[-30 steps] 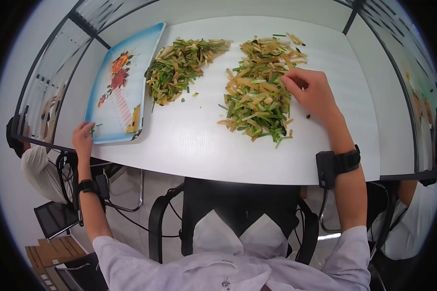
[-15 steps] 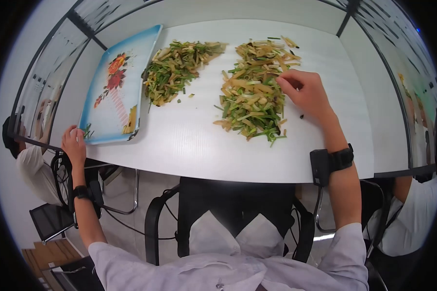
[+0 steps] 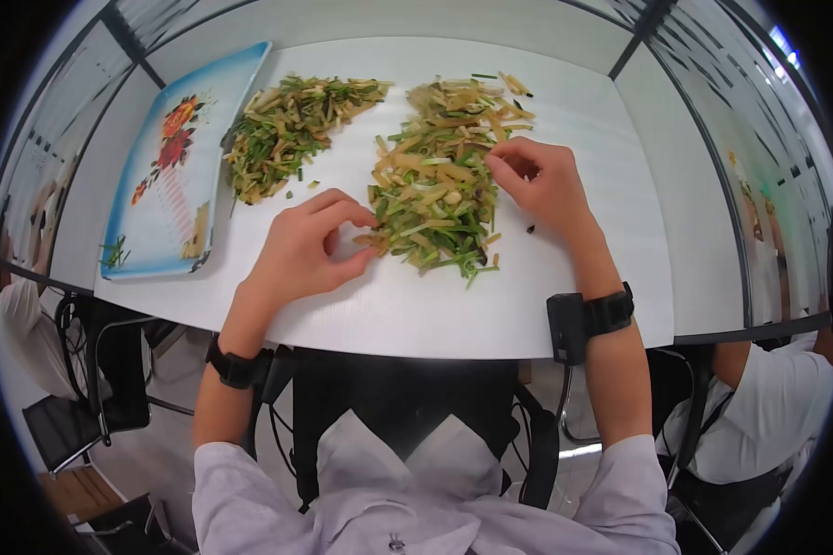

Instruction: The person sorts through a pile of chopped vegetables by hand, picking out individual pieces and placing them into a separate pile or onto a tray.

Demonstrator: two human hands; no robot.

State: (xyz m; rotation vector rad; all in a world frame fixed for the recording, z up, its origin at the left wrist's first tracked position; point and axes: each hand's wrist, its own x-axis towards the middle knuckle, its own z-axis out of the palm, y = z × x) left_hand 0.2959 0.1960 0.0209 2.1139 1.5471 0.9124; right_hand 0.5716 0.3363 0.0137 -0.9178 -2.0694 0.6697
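Note:
Two heaps of chopped green and yellowish vegetable pieces lie on the white table (image 3: pixel 416 324). My left hand (image 3: pixel 310 245) is at the lower left edge of the right heap (image 3: pixel 435 190), its thumb and fingers apart with nothing between them. At the heap's upper right edge is my right hand (image 3: pixel 541 185), thumb and index finger pinched together; whatever they hold is too small to make out. The left heap (image 3: pixel 282 139) rests beside a blue-rimmed tray (image 3: pixel 162 176) with a flower print. Green strips and a few yellow pieces lie in the tray's near corners.
Low partitions (image 3: pixel 703 213) border the table. A black chair (image 3: pixel 389 379) stands at its front edge. People in white sleeves sit at the far left and far right (image 3: pixel 759 407). A small dark scrap (image 3: pixel 530 229) lies near my right wrist.
My left hand has moved right, from the tray's near left corner to the right heap. My right hand stays at the heap's edge. The whole view has shifted slightly.

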